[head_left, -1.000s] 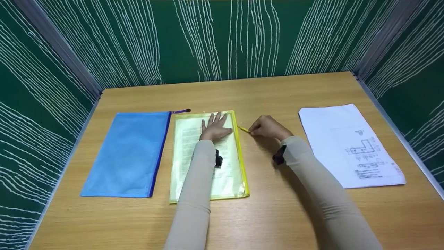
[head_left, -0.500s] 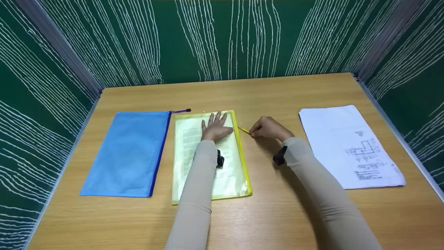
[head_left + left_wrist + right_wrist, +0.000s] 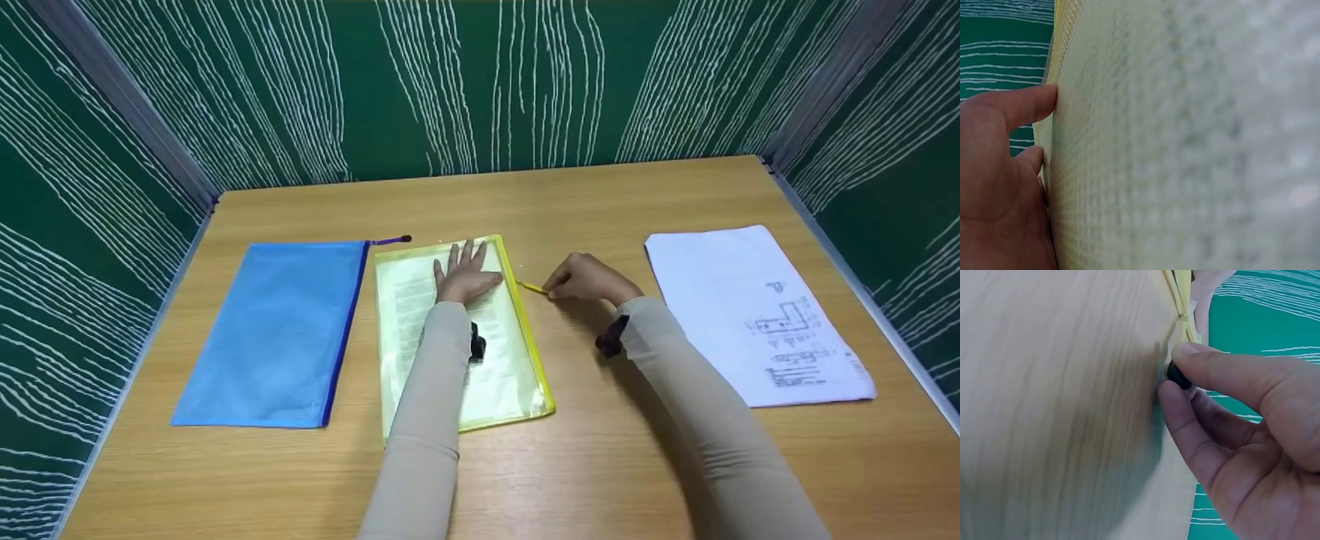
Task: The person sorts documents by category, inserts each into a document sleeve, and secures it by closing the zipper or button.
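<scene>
A yellow mesh zip folder (image 3: 504, 382) with printed sheets inside lies on the table, slightly turned. Flat on its upper part rests my left hand (image 3: 462, 282), fingers spread. In the left wrist view the mesh (image 3: 1145, 146) fills most of the picture, with the thumb of that hand (image 3: 999, 163) touching it. Off the folder's right edge stretches a yellow zip pull cord (image 3: 532, 287), its far end in my right hand (image 3: 589, 277). The right wrist view shows a black cord end (image 3: 1178, 376) pinched between thumb and fingers.
A blue zip folder (image 3: 277, 337) with a dark pull lies to the left. On the right is a stack of white sheets (image 3: 720, 300) with a printed drawing on top. Green walls with white lines enclose the wooden table (image 3: 600, 480) at the back and sides.
The yellow folder has turned a little, its near end swinging right under my left hand. My right hand has shifted slightly right and nearer, still pinching the zip pull.
</scene>
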`<state>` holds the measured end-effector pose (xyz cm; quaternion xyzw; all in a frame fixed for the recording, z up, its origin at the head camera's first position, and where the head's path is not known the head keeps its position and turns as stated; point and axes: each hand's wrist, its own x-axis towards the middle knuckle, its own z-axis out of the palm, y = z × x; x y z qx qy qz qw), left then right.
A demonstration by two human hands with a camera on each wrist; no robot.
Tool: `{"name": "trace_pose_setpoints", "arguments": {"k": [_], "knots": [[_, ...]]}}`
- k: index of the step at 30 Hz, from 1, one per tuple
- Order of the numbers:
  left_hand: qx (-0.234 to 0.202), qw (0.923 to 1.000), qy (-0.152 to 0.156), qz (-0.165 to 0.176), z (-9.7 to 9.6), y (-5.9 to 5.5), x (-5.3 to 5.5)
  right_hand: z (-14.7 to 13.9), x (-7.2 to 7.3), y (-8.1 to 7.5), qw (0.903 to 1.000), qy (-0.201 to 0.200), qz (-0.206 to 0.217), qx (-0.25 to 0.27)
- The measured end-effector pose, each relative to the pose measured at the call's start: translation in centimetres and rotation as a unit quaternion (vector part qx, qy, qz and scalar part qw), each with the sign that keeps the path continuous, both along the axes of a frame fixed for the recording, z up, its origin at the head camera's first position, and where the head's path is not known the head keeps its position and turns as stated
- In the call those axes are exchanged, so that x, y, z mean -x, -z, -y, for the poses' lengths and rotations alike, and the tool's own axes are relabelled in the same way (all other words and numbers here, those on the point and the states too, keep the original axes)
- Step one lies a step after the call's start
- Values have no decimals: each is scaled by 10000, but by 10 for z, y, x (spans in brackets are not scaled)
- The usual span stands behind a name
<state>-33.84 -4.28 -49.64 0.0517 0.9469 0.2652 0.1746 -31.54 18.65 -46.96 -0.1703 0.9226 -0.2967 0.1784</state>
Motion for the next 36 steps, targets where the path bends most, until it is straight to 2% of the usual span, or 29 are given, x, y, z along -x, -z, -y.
{"name": "trace_pose_setpoints", "arguments": {"k": [5, 12, 17, 22, 29, 36], "knots": [[14, 10000, 87, 10, -2, 1, 3, -3, -1, -2, 10000, 18, 25, -31], [-91, 9999, -103, -9, 3, 5, 4, -3, -6, 1, 9998, -12, 182, -53], [-69, 10000, -33, -33, 2, 7, 7, -7, -10, 4, 9998, -177, 86, 85], [-9, 9999, 43, -99, -1, 6, 12, -11, -11, 2, 9996, -275, 21, 113], [130, 9996, -116, -200, 1, 3, 16, -13, -15, 0, 9996, -275, 46, 64], [123, 9996, -80, -225, 5, 3, 18, -10, -19, -1, 9995, -290, 131, 68]]}}
